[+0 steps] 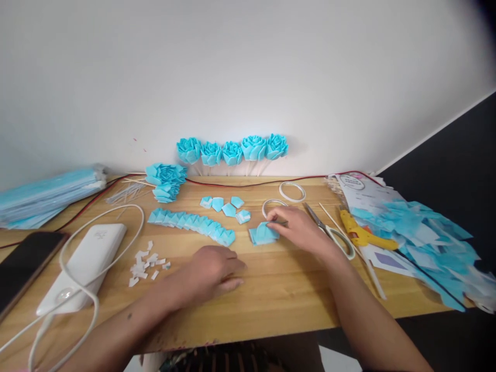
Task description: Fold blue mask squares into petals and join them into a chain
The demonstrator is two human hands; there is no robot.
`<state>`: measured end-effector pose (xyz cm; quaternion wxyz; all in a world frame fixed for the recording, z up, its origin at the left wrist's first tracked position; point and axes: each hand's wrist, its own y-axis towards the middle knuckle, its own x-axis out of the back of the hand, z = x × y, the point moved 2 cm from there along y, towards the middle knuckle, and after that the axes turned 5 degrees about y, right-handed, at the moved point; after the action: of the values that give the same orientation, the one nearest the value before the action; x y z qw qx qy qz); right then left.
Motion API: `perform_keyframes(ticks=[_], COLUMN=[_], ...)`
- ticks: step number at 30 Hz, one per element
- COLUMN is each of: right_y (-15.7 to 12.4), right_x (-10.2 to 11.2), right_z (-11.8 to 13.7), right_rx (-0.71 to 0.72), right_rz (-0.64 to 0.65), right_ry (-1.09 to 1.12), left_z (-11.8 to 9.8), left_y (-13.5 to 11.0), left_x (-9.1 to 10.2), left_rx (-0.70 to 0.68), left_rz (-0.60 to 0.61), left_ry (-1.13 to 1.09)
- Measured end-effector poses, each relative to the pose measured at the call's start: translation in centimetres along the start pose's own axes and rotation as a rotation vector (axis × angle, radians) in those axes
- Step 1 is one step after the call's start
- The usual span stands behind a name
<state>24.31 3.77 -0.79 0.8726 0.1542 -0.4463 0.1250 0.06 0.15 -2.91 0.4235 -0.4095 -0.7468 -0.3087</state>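
Note:
In the head view my right hand (296, 227) pinches the edge of a light-blue fabric piece (265, 232), whose top curls up from a small flat stack on the table. My left hand (217, 269) rests low over the wood with thumb and fingers apart, holding nothing. Just beyond it lies a row of overlapping folded blue petals (194, 222). Several loose folded blue pieces (228, 208) are scattered behind that. Small white scraps (145, 264) lie to the left of my left hand.
Finished blue fabric flowers (232, 152) on sticks lean against the wall; more flowers (166, 178) lie left. Scissors (329, 230), a yellow glue gun (362, 232) and a blue fabric heap (422, 243) are right. A white power bank (87, 263), its cable and a phone (27, 263) occupy the left.

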Motion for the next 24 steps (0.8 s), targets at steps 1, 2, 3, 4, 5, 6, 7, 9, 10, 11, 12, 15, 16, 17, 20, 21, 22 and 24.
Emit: perform_keyframes(ticks=[1,2,3,4,5,6,7,9,10,11,12,15,16,17,20,21,22,24], right_y=[-0.1,-0.1,-0.2,-0.2,-0.2,-0.2,-0.2,-0.2,-0.2,-0.1,-0.1,0.1,0.3,0.5,1.2,1.4,1.7,2.0], right_x=[0.1,0.2,0.3,0.3,0.3,0.3,0.1,-0.3,-0.6,-1.0,-1.3,-2.1,-2.3,-2.5,-2.6,-2.7,-2.8,-3.2], right_z=[0.0,-0.1,-0.1,-0.1,-0.1,-0.1,-0.1,0.0,0.1,0.3,0.6,2.1,2.7,3.4,5.1,5.5,5.7,5.9], right_rx=[-0.023,-0.045,-0.061,-0.071,-0.077,-0.082,-0.087,-0.091,-0.089,-0.085,-0.077,-0.042,-0.028,-0.011,0.045,0.058,0.066,0.062], right_rz=[-0.022,-0.043,-0.067,-0.091,-0.119,-0.145,-0.169,-0.196,-0.2,-0.2,-0.189,-0.087,-0.038,0.003,0.066,0.074,0.077,0.065], right_ry=[0.037,0.073,0.108,0.142,0.175,0.209,0.246,0.335,0.386,0.437,0.488,0.587,0.587,0.571,0.487,0.47,0.46,0.468], left_z=[0.3,0.5,0.8,0.9,1.0,1.1,1.1,0.9,0.9,0.9,0.9,1.3,1.5,1.6,1.8,1.9,2.0,2.1], left_y=[0.0,0.1,0.2,0.3,0.4,0.6,0.7,0.8,0.8,0.7,0.6,0.2,0.1,0.0,0.0,0.0,0.1,0.2], left_x=[0.2,0.3,0.4,0.4,0.4,0.3,0.3,0.3,0.3,0.4,0.6,1.3,1.4,1.6,1.7,1.6,1.6,1.7], left_rx=[0.051,0.101,0.144,0.171,0.179,0.17,0.15,0.105,0.098,0.114,0.151,0.292,0.323,0.342,0.384,0.395,0.407,0.43], left_rz=[0.004,0.01,0.009,-0.005,-0.03,-0.058,-0.086,-0.142,-0.176,-0.222,-0.281,-0.464,-0.501,-0.519,-0.477,-0.457,-0.443,-0.449], left_ry=[0.046,0.097,0.141,0.166,0.175,0.171,0.16,0.113,0.074,0.021,-0.043,-0.259,-0.327,-0.393,-0.581,-0.636,-0.683,-0.755])
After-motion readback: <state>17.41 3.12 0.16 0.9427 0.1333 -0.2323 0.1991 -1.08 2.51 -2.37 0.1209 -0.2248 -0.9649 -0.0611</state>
